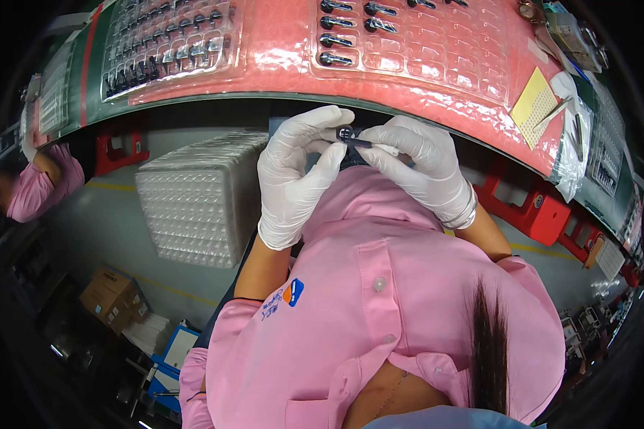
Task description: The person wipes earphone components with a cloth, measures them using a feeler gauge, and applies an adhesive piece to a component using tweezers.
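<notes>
Just in front of the table edge, a dark earbud (346, 134) with a straight stem is held between both hands. My left hand (297, 168), in a white glove, pinches its rounded end between thumb and forefinger. White-gloved too, my right hand (418, 161) closes its fingertips at the stem's end. A slim white piece (386, 149) shows by those right fingers; its kind is unclear. Beyond the hands, a clear plastic tray (436, 70) carries several similar dark earbuds in its left columns and top row.
Another clear tray (229, 53) with rows of dark parts lies at upper left. A yellow paper (535, 107) with tweezers lies at right. Stacked clear trays (186, 211) stand below the table edge, red stools (526, 207) at right. Another person's pink sleeve (32, 193) shows far left.
</notes>
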Demonstrator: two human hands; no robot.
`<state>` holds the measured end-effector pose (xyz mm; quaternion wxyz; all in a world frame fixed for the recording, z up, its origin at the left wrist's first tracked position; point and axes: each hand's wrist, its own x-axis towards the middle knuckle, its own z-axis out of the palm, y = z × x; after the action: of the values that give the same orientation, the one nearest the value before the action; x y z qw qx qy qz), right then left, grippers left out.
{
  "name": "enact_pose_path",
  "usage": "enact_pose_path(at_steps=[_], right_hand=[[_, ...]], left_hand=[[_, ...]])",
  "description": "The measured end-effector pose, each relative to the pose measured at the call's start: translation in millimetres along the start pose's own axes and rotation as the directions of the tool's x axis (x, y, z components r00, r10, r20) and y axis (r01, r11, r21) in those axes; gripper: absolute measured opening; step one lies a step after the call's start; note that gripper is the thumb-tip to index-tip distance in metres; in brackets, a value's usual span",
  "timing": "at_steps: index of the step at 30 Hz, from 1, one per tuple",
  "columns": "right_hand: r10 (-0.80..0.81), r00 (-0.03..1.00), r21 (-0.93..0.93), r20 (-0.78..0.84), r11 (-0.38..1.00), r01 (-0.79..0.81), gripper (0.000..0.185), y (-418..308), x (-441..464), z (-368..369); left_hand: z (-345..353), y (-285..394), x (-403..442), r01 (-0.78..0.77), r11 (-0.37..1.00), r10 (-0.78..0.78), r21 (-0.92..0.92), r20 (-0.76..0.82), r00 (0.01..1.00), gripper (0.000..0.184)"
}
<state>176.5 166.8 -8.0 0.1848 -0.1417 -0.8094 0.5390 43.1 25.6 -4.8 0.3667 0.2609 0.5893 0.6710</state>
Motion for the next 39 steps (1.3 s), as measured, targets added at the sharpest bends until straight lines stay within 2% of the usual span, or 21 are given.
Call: enact_pose_path(at_steps=[2, 6, 14, 19, 23, 27, 31, 34, 35, 38, 39], right_hand=[[-0.068, 0.997, -0.032, -0.043, 0.997, 0.066, 0.023, -1, 1, 2], [-0.125, 0.991, -0.133, -0.042, 0.984, 0.118, 0.022, -6, 6, 1], [-0.278, 0.960, -0.311, -0.042, 0.916, 0.252, 0.027, -5, 9, 3], [-0.299, 0.953, -0.300, -0.054, 0.915, 0.270, 0.027, -7, 8, 9], [-0.200, 0.980, -0.240, -0.015, 0.952, 0.190, 0.028, -7, 4, 8], [-0.130, 0.991, -0.153, -0.012, 0.980, 0.127, 0.026, -6, 3, 7], [-0.098, 0.991, -0.108, -0.087, 0.990, 0.088, 0.024, -7, 6, 2], [0.077, 0.978, 0.068, -0.194, 0.996, -0.065, 0.024, -11, 6, -4], [0.079, 0.978, 0.068, -0.195, 0.995, -0.067, 0.024, -12, 7, -3], [-0.207, 0.975, -0.109, -0.086, 0.974, 0.197, 0.025, -15, 12, 4], [-0.207, 0.975, -0.109, -0.087, 0.974, 0.197, 0.025, -13, 12, 5]], left_hand=[[3, 0, 1, 0.067, 0.986, -0.068, -0.151, 0.000, 0.998, 0.044], [5, -2, 0, 0.135, 0.947, -0.145, -0.291, -0.015, 0.989, 0.046], [1, -8, -4, 0.099, 0.968, -0.105, -0.228, -0.012, 0.994, 0.048], [3, -1, -5, 0.114, 0.959, -0.120, -0.260, -0.006, 0.993, 0.045], [1, 0, -7, 0.158, 0.942, -0.179, -0.295, -0.046, 0.983, 0.040], [0, -1, -8, 0.173, 0.955, -0.185, -0.242, -0.029, 0.982, 0.035], [2, 0, -8, 0.180, 0.939, -0.205, -0.293, -0.057, 0.977, 0.034], [2, 0, -8, 0.141, 0.952, -0.178, -0.271, -0.118, 0.977, 0.034], [3, 0, -8, 0.143, 0.952, -0.180, -0.271, -0.116, 0.977, 0.034], [6, -1, -8, 0.126, 0.954, -0.164, -0.270, -0.123, 0.979, 0.035], [6, -1, -9, 0.126, 0.955, -0.164, -0.270, -0.123, 0.979, 0.035]])
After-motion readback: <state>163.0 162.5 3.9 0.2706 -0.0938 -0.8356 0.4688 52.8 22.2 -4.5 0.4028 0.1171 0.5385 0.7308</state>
